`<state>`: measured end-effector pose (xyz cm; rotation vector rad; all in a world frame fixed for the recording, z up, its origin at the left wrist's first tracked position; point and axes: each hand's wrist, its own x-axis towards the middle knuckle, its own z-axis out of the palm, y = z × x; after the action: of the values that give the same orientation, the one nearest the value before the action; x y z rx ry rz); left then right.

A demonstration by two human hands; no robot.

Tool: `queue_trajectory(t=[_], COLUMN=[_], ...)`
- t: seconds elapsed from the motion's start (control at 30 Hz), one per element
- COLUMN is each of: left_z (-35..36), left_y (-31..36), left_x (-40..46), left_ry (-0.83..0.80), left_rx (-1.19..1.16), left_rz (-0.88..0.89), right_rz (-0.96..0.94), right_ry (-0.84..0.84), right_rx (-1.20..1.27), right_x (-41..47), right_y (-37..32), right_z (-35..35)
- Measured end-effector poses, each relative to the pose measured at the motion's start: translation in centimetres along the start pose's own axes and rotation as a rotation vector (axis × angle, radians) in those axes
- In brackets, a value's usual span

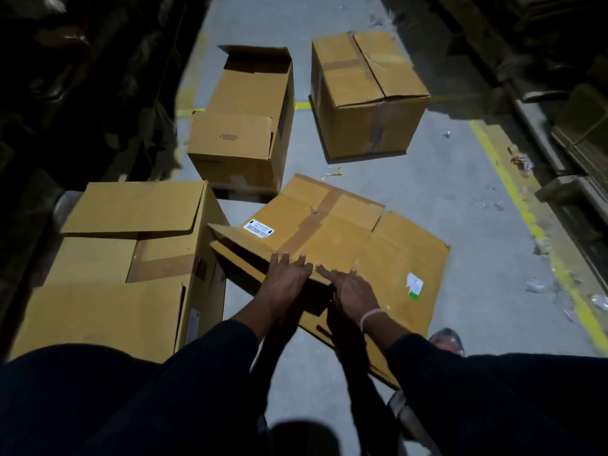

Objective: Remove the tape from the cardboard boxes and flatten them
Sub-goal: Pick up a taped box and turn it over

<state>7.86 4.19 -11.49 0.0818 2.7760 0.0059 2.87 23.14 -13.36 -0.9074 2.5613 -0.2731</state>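
While both hands press flat with straight fingers, left hand point(285, 282) and right hand point(352, 290) sit at the collapsed box's point(378, 251) near edge; its long axis runs away to the right.

Grey concrete floor point(444, 199) with yellow line point(523, 205), plastic scraps point(536, 286), dark shelving point(559, 93).

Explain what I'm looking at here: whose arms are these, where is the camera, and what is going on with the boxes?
The one picture comes from a camera worn on a person's head, looking down at a concrete floor. The left hand and right hand, fingers straight, press on a nearly flattened box that still carries brown tape; neither grips anything. Three boxes stand unflattened: a large box on the left, an open box behind, and a taped box far right.
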Motion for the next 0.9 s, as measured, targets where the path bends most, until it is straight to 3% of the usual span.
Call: queue_trajectory(t=[0.17, 0.27, 0.4, 0.5, 0.63, 0.73, 0.9], left_z=[-0.1, 0.7, 2.3, 5.1, 8.1, 9.2, 10.2], left_y=[3.2, 5.2, 4.7, 2.9, 0.5, -0.8, -1.1], left_x=[1.8, 2.3, 2.3, 0.9, -0.3, -0.4, 0.4], left_ry=[0.05, -0.02, -0.106, -0.183, -0.319, -0.347, -0.251], left_rx=[-0.117, -0.088, 0.008, 0.037, -0.007, -0.084, -0.198], left_rz=[0.084, 0.189, 0.13, 0.07, -0.012, -0.074, -0.157], right_rz=[-0.08, -0.055, 0.034, 0.048, 0.076, 0.086, 0.072], right_ry=[-0.099, -0.2, -0.232, -0.389, -0.536, -0.456, -0.329], right_rx=[0.018, -0.08, -0.228, -0.356, -0.339, -0.233, -0.135], right_x=[0.9, -0.7, -2.7, -3.6, -2.7, -1.2, 2.8], right_y=[7.1, 10.2, 12.3, 12.6, 11.7, 9.2, 3.7], right_z=[-1.6, -2.5, -2.8, -0.6, 2.0, 2.9, 6.1])
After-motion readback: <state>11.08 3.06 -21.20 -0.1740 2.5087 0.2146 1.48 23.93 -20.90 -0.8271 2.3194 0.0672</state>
